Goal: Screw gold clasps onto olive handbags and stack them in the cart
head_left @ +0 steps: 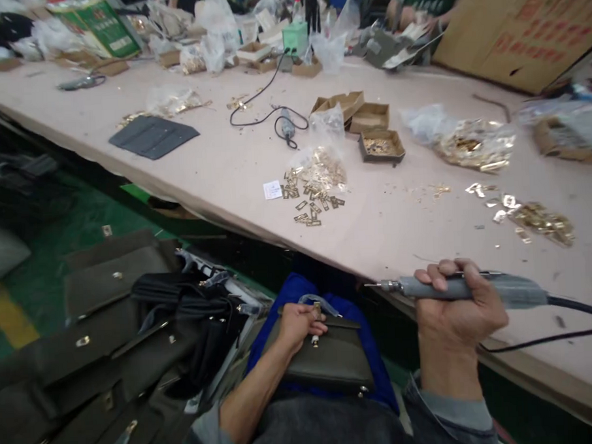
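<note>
My right hand (pixel 459 310) grips a grey electric screwdriver (pixel 475 287) at the near table edge, its bit pointing left and its black cable trailing right. My left hand (pixel 298 323) rests on a dark olive leather bag (pixel 326 358) lying on a blue cloth (pixel 299 290) over my lap. Its fingers pinch a small gold metal fitting (pixel 315 311) at the bag's top edge. A small gold piece hangs just below the fingers.
Loose gold fittings (pixel 314 195) lie on the pink table (pixel 385 231), with plastic bags of fittings (pixel 474 145) and small cardboard trays (pixel 381 146) behind. A second screwdriver (pixel 286 125) lies further back. Several olive bags (pixel 109 322) are stacked at my left. Another person's hands (pixel 409 17) work at the far side.
</note>
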The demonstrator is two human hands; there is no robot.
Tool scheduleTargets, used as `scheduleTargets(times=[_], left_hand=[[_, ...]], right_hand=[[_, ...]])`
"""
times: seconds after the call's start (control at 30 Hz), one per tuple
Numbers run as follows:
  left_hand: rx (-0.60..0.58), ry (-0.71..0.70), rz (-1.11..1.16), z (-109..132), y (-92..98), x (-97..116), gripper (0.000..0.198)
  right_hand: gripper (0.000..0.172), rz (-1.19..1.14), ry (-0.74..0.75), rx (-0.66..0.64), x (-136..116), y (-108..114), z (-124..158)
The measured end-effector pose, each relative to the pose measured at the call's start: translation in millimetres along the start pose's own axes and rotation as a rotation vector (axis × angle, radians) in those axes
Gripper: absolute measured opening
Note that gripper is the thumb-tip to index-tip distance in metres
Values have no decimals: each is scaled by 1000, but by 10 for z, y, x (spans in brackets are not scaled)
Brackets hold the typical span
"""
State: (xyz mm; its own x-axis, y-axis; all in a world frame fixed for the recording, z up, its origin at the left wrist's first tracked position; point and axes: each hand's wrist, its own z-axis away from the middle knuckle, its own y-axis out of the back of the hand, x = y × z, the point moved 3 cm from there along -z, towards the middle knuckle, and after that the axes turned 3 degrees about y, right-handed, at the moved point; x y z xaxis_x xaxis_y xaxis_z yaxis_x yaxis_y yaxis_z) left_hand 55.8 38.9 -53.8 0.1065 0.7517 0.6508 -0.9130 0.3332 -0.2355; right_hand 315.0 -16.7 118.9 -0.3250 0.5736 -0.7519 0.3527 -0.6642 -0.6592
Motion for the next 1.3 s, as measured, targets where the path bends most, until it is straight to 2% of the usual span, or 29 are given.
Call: scheduleTargets(times=[0.17,0.3,0.43,0.6,1.0,1.17,1.3], left_hand=[[59,-24,-26,-23,7,-64,50],[46,-46,-56,18,-14,-45,44],[42,-50,-80,43,-22,-23,38],[62,-29,-101,38,-12,-24,32],[64,-16,-127,80,-11,36,16],[59,-31,-142,70,-5,6,18],[49,-40,-155,62,6,-16,21]], right_hand=[[9,120,-71,-110,445,-170,716],[9,190,-15,-187,778,-205,946],[11,228,7,-224,961,-215,978],[11,282,25,-258,1062,-226,983],[9,310,59,-276,1148,-231,987],[13,360,59,-294,1190,-201,1000],[15,402,70,-372,1187,-211,1061]])
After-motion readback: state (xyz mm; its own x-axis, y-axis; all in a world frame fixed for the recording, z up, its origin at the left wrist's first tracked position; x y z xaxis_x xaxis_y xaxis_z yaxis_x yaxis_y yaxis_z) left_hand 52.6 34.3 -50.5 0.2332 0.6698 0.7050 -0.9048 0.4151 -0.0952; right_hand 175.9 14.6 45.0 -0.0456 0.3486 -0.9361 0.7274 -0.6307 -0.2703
